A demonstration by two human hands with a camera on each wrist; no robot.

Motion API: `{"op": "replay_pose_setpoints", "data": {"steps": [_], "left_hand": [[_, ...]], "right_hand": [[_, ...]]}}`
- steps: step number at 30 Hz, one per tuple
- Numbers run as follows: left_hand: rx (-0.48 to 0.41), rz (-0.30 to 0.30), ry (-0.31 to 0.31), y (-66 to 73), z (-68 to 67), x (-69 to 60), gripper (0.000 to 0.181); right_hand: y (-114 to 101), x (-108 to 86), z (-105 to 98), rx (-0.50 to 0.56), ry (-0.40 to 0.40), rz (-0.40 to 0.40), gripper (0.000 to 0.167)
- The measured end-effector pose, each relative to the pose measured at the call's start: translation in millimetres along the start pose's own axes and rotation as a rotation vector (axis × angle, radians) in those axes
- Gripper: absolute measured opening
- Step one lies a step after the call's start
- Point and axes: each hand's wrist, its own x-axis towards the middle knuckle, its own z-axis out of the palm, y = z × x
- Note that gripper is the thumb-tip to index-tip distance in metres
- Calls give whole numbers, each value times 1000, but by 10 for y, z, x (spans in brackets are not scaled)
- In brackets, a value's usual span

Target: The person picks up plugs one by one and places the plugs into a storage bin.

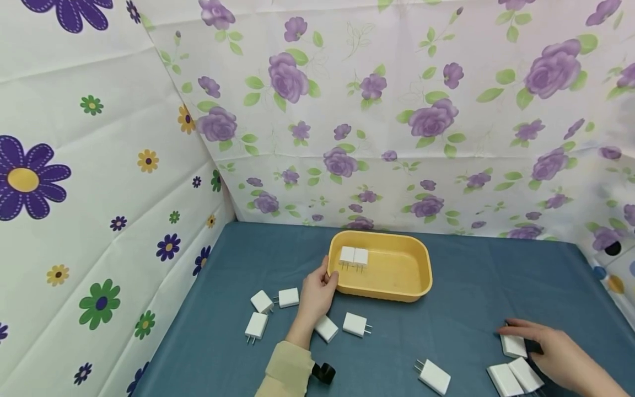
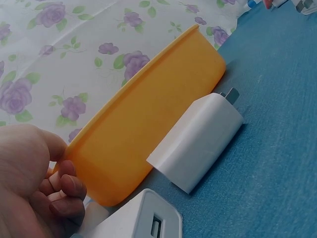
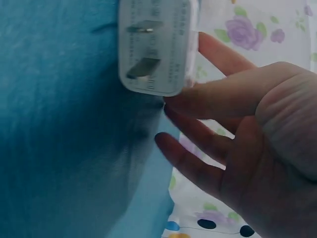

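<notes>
In the head view my left hand point(image 1: 317, 292) grips the near left corner of a yellow plastic bin point(image 1: 421, 264). The left wrist view shows my thumb and curled fingers point(image 2: 67, 186) at the bin's rim. Two white plug-in chargers point(image 1: 354, 256) lie side by side inside, prongs toward me. At the right, my right hand point(image 1: 565, 353) reaches over a white charger point(image 1: 513, 346), its index finger along the far edge. Close below lies a pair of chargers point(image 1: 503, 380). In the right wrist view a charger point(image 3: 158, 54) with two prongs partly covers the fingertips, hiding any contact.
More white chargers lie on the blue cloth: several point(image 1: 256, 325) left of my left arm, one point(image 1: 326, 328) beside the wrist, one point(image 1: 355, 325) before the bin, and another point(image 1: 434, 377) near the front. Flowered curtains point(image 1: 347, 110) stand behind and at the sides.
</notes>
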Motion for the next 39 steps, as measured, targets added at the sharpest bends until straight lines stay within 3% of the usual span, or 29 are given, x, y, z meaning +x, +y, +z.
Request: {"op": "replay_pose_setpoints", "data": {"steps": [5, 9, 15, 20, 27, 35, 39], "left_hand": [[11, -2, -1, -1, -2, 9, 56], [13, -4, 1, -2, -2, 9, 55], [9, 5, 1, -11, 1, 10, 55], [3, 10, -2, -15, 0, 12, 55], [-1, 0, -4, -13, -9, 7, 56], [-2, -5, 1, -3, -16, 4, 56], [0, 1, 0, -16, -9, 3, 56]], "right_hand": [[15, 35, 26, -81, 16, 32, 53], [-14, 52, 33, -130, 25, 74, 55], [-44, 62, 33, -134, 7, 99, 57], [-43, 82, 43, -121, 17, 66, 56], [-59, 101, 52, 5, -19, 60, 61], [-52, 127, 31, -119, 5, 69, 55], [-53, 111, 15, -97, -8, 123, 60]]}}
